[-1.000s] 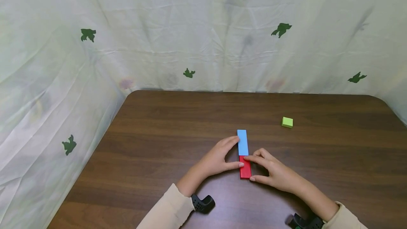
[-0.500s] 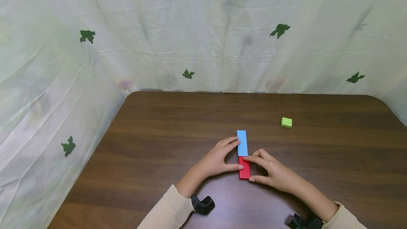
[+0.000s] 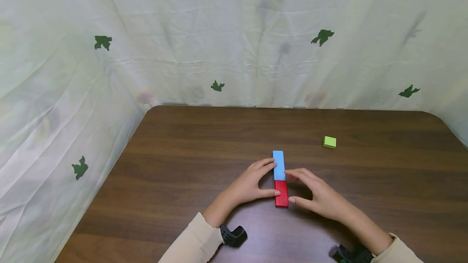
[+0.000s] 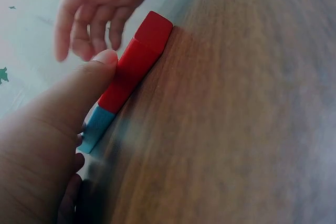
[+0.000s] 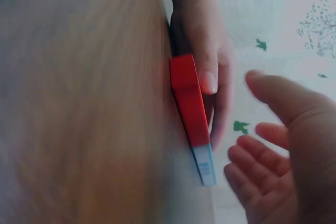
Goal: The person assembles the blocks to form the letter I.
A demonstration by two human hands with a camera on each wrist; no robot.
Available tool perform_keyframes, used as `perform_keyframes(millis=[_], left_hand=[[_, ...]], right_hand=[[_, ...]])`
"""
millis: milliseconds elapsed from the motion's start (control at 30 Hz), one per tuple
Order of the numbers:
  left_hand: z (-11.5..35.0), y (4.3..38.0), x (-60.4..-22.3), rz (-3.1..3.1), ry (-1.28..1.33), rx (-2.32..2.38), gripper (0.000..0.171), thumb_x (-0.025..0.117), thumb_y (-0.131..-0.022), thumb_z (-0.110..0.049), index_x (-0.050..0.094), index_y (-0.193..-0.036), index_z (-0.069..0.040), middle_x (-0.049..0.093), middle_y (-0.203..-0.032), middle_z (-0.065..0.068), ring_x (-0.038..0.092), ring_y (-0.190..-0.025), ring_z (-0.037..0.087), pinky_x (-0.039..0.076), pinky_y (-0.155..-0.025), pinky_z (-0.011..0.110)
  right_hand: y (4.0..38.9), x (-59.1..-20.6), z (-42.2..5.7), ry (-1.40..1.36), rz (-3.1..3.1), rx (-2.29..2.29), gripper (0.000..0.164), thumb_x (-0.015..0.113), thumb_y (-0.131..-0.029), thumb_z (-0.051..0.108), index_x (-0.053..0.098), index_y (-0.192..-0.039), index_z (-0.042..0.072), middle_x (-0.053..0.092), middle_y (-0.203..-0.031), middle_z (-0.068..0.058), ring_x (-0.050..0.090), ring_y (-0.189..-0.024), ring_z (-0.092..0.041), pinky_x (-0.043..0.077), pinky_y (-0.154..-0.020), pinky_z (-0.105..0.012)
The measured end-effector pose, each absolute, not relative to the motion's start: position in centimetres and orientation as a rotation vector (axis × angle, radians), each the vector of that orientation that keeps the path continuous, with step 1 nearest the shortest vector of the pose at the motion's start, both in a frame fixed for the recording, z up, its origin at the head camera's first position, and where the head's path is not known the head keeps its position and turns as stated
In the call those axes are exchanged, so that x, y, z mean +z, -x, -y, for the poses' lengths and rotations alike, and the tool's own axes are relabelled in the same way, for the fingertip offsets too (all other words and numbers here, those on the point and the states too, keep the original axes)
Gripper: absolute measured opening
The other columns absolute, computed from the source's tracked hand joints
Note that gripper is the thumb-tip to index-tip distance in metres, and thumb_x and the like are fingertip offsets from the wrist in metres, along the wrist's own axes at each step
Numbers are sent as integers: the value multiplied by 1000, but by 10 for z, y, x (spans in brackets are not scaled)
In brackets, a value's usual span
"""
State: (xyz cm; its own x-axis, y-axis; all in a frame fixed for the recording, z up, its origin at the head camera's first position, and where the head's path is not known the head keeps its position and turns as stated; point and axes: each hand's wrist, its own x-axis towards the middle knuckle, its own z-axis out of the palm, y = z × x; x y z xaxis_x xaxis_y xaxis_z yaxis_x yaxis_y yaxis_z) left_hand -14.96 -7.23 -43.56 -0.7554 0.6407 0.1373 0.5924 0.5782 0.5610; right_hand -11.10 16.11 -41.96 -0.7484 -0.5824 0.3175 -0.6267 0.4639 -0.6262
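Note:
A blue block (image 3: 279, 166) and a red block (image 3: 281, 198) lie end to end in one line on the table, the red one nearer the person. From the left side, the left hand (image 3: 245, 182) touches both: its fingertips meet the blue block and its thumb rests on the red one. In the left wrist view that thumb lies against the red block (image 4: 134, 66). The right hand (image 3: 321, 195) is just right of the blocks, thumb and fingers spread with nothing between them. A gap shows between it and the red block (image 5: 189, 103) in the right wrist view.
A small light green block (image 3: 330, 142) sits farther back to the right on the brown wooden table (image 3: 190, 141). A pale curtain (image 3: 234, 35) with green leaf shapes hangs behind and at the left. Each wrist wears a black camera (image 3: 234, 236).
The right hand has let go of the red block, its fingers lifting and moving away toward the blue one's side. The left hand and both blocks stay in place.

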Motion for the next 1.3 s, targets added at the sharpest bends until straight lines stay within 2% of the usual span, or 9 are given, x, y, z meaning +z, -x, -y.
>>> perform_keyframes(millis=[167,467,800,1000,1100,1167,1300], left_hand=[[72,150,-436,-2713,-1045,923,74,63,-78,-50,37,-138,-16,30,-142,-1,29,-127,19,31,-99,38],[72,150,-435,-2715,-1059,921,73,63,-78,-49,39,-137,-15,31,-141,-1,30,-127,18,31,-99,36],[71,150,-434,-2715,-1055,921,73,64,-78,-48,39,-137,-14,31,-141,0,30,-127,18,30,-100,34],[72,149,-435,-2714,-1038,907,73,63,-78,-49,38,-137,-15,30,-141,-2,30,-127,18,31,-99,34],[72,149,-435,-2710,-1035,906,73,63,-78,-49,38,-138,-15,30,-142,-2,29,-127,18,31,-99,34],[72,149,-435,-2709,-1035,907,73,63,-78,-49,38,-138,-15,30,-142,-2,29,-127,18,30,-99,34],[72,150,-435,-2712,-1040,910,73,64,-78,-49,38,-137,-15,30,-142,-2,29,-127,17,30,-100,34]], right_hand=[[115,-409,-164,-1018,2618,1128,59,72,-77,25,47,-127,8,49,-123,2,49,-108,-15,44,-85,-39],[132,-396,-170,-939,2532,1092,61,75,-74,19,47,-128,10,50,-123,-1,46,-112,-15,36,-91,-27],[154,-389,-183,-775,2500,1027,71,79,-67,11,46,-129,7,49,-124,-5,45,-113,-20,38,-89,-38],[166,-393,-196,-642,2446,1060,68,79,-67,6,47,-127,5,49,-123,-7,47,-109,-26,33,-86,-14],[172,-396,-203,-580,2433,1077,67,78,-68,5,47,-127,4,50,-122,-9,48,-109,-28,30,-88,-10],[175,-399,-208,-544,2426,1093,65,77,-69,5,47,-127,3,50,-121,-10,48,-109,-30,32,-90,-14],[180,-404,-218,-487,2417,1120,63,75,-72,5,45,-128,2,50,-121,-13,47,-109,-34,38,-89,-36]])
